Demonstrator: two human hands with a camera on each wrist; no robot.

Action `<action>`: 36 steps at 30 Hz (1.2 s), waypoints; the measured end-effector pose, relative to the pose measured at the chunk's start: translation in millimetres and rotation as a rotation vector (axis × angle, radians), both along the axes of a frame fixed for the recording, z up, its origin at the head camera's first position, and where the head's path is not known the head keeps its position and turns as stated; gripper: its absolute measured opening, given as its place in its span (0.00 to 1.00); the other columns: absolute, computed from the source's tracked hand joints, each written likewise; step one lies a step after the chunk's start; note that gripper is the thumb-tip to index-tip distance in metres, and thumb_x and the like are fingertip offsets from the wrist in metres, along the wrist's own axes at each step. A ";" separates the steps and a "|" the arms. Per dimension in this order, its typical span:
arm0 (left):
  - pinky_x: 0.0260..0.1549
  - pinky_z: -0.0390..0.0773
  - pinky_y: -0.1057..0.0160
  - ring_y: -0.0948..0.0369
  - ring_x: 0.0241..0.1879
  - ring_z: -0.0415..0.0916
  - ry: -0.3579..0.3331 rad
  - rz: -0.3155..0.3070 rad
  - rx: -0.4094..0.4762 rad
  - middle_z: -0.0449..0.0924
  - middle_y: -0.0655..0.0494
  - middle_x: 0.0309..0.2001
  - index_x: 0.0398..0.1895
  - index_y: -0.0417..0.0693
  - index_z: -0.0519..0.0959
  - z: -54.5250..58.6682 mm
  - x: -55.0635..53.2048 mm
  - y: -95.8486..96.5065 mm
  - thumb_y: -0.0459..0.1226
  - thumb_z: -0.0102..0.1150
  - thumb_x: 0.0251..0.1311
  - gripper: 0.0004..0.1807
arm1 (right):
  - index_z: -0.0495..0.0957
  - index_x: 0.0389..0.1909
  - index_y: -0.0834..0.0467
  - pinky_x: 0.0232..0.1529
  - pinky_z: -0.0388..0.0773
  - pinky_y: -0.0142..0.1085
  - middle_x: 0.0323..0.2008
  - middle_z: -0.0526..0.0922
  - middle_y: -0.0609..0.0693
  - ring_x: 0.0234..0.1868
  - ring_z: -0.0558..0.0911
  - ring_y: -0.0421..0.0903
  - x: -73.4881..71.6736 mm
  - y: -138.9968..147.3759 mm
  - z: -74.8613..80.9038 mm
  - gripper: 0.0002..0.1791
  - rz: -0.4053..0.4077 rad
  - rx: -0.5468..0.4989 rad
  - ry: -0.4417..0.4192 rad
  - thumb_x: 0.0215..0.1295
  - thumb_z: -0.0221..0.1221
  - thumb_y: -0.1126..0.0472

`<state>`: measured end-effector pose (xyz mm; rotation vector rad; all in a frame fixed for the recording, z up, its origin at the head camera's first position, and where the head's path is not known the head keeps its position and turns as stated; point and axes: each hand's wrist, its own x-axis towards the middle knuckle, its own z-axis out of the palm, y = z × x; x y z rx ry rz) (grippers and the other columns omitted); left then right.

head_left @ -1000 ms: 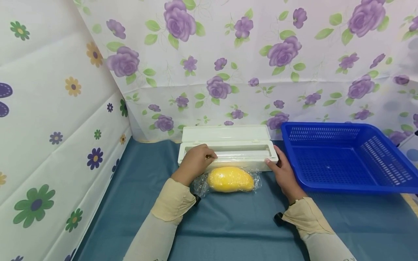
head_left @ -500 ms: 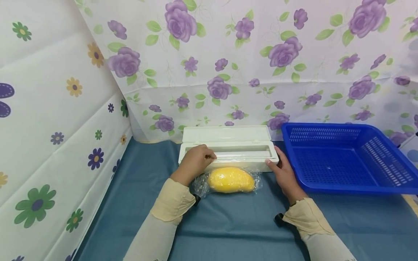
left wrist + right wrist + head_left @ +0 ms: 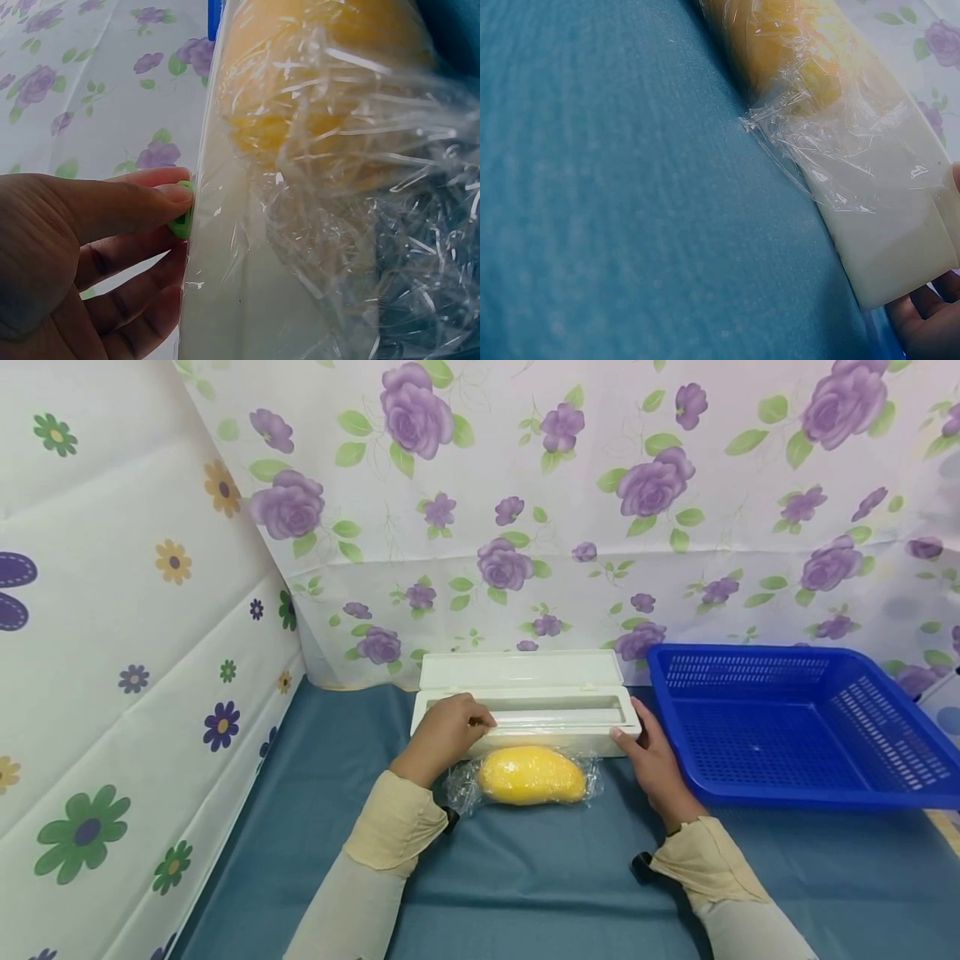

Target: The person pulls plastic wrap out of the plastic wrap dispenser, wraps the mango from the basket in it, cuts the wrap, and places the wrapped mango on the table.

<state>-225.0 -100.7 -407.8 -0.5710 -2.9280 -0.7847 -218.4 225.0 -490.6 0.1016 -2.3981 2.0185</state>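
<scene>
A long white cling film dispenser box (image 3: 555, 742) lies in front of the back wall, its lid (image 3: 521, 670) tipped back and a roll of film (image 3: 558, 717) inside. At its front edge my left hand (image 3: 448, 731) pinches a small green slider (image 3: 184, 214) between thumb and finger, seen in the left wrist view. The right end of the box is gripped by my right hand (image 3: 651, 760), with the thumb on the front and fingers behind. Right before the box rests a yellow mango-shaped thing (image 3: 531, 775) wrapped in clear film, with crumpled film ends (image 3: 330, 247) at both sides.
To the right stands a blue plastic basket (image 3: 757, 795) with perforated walls, close to my right hand. A blue-green cloth (image 3: 540, 885) covers the table. Flower-printed sheets (image 3: 480, 510) hang behind and at the left.
My left hand has crept very slightly left along the front edge of the box. The right hand keeps its grip, and the wrapped yellow thing stays in place.
</scene>
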 end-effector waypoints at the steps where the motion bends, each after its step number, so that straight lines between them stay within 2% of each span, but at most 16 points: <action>1: 0.40 0.80 0.62 0.62 0.34 0.77 0.000 -0.001 -0.002 0.82 0.57 0.35 0.41 0.53 0.90 -0.2 -0.2 -0.3 0.34 0.64 0.66 0.07 | 0.39 0.82 0.52 0.77 0.53 0.58 0.81 0.48 0.56 0.80 0.54 0.56 0.0 0.2 -0.2 0.43 0.000 0.001 0.000 0.77 0.54 0.54; 36: 0.41 0.81 0.60 0.60 0.37 0.78 -0.043 -0.006 -0.014 0.83 0.56 0.36 0.41 0.52 0.90 6.5 -0.2 -9.4 0.34 0.65 0.65 0.07 | 0.39 0.82 0.52 0.77 0.54 0.58 0.81 0.48 0.55 0.79 0.54 0.55 -0.1 0.1 -1.3 0.43 0.002 -0.002 0.007 0.77 0.54 0.54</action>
